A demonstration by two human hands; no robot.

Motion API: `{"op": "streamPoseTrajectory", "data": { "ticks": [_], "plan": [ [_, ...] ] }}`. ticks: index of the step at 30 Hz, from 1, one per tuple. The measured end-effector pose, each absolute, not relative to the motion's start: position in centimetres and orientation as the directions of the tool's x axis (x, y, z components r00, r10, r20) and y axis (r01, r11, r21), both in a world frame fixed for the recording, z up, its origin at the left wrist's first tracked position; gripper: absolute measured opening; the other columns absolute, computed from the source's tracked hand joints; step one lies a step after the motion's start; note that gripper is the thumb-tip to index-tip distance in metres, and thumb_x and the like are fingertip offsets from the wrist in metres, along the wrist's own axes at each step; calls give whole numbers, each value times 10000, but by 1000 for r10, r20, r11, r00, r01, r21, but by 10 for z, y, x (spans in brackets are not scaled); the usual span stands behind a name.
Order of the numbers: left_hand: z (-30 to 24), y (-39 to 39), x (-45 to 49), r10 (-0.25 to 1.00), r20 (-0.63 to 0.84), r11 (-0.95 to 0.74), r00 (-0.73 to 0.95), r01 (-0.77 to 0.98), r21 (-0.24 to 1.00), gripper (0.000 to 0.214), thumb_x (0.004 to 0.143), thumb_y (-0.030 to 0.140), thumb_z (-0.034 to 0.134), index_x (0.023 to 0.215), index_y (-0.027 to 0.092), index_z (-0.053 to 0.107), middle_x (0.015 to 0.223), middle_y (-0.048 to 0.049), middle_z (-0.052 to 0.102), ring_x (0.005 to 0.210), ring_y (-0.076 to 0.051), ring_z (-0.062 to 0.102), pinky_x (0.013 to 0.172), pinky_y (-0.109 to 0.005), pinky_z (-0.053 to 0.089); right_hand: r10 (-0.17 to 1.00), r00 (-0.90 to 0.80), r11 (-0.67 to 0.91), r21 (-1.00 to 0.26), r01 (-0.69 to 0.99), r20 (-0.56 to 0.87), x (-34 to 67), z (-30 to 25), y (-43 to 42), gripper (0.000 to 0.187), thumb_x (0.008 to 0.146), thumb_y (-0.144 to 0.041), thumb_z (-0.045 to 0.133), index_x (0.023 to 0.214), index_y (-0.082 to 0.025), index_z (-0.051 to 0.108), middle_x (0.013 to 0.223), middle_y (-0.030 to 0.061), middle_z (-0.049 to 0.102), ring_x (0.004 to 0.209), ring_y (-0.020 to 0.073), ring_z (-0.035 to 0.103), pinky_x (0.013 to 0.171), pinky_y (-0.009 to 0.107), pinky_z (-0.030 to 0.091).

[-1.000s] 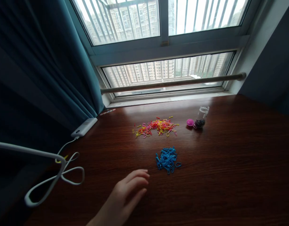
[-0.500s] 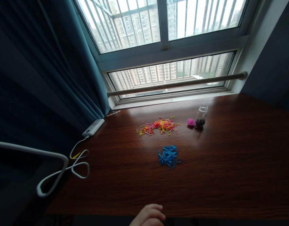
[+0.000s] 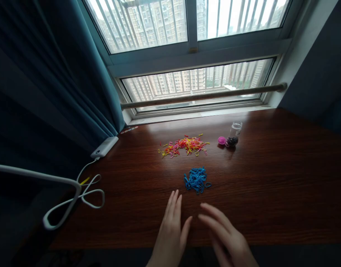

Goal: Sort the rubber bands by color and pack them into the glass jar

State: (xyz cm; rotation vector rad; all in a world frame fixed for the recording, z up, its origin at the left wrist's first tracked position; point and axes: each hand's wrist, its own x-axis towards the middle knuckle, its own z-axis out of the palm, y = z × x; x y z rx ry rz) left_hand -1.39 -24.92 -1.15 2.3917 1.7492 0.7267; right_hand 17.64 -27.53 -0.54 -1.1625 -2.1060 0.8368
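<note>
Cable (image 3: 65,180) loops at the frame's left on a dark wooden table (image 3: 270,178). Lower centre, the left hand (image 3: 172,230) lies flat, open and empty. Just beyond, up the frame between both hands' fingertips, sits a roundish heap of blue rubber bands (image 3: 197,180), about equally near each. The right hand (image 3: 228,239), fingers spread, holds nothing. A jar (image 3: 234,133) stands upper right.

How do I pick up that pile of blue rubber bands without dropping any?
Probably scoop from the near side. The blue rubber bands lie in a loose, flat heap on the table, so close in around its edges and gather inward; one loop strays at the right.
</note>
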Motion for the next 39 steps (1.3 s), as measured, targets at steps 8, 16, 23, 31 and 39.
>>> {"op": "streamPoseTrajectory", "data": {
  "ticks": [8,16,23,31,39],
  "plan": [
    [-12,-218,33,917,178,-393,356,884,253,503,769,57,349,1269,1,369,1364,-227,335,1291,-290,264,1020,-474,344,967,-250,179,-825,536,48,153,-6,-223,558,823,-181,338,1360,-49,266,1430,144,232,1330,230,171,1102,432,185],
    [14,-203,-11,920,215,-390,327,809,440,373,820,269,488,1182,184,459,1268,-106,482,1186,-217,452,998,-383,400,937,-277,340,-735,587,212,221,23,-192,500,814,-230,432,1307,-163,378,1365,109,379,1270,229,329,1070,428,268],
    [3,-156,-11,858,126,-501,498,758,417,1040,560,555,687,1365,125,187,1437,-225,147,1328,-345,103,1054,-528,225,809,276,325,-785,527,519,296,26,-90,833,668,-414,658,1339,-203,211,1375,138,316,1272,275,303,1043,456,273],
    [6,-107,20,611,201,-752,765,483,448,819,644,559,619,1302,152,351,1373,-170,353,1308,-273,250,1072,-455,244,801,292,341,-800,494,522,322,-25,-27,995,582,-474,703,1344,-180,134,1358,183,305,1235,282,356,1028,454,284],
    [2,-110,16,518,297,-825,802,377,421,363,849,330,465,1174,170,496,1196,-101,558,1172,-195,460,1012,-342,375,863,94,382,-764,520,496,323,-42,-23,924,662,-448,658,1362,-195,111,1347,179,343,1222,268,385,1011,450,309]
  ]
}}
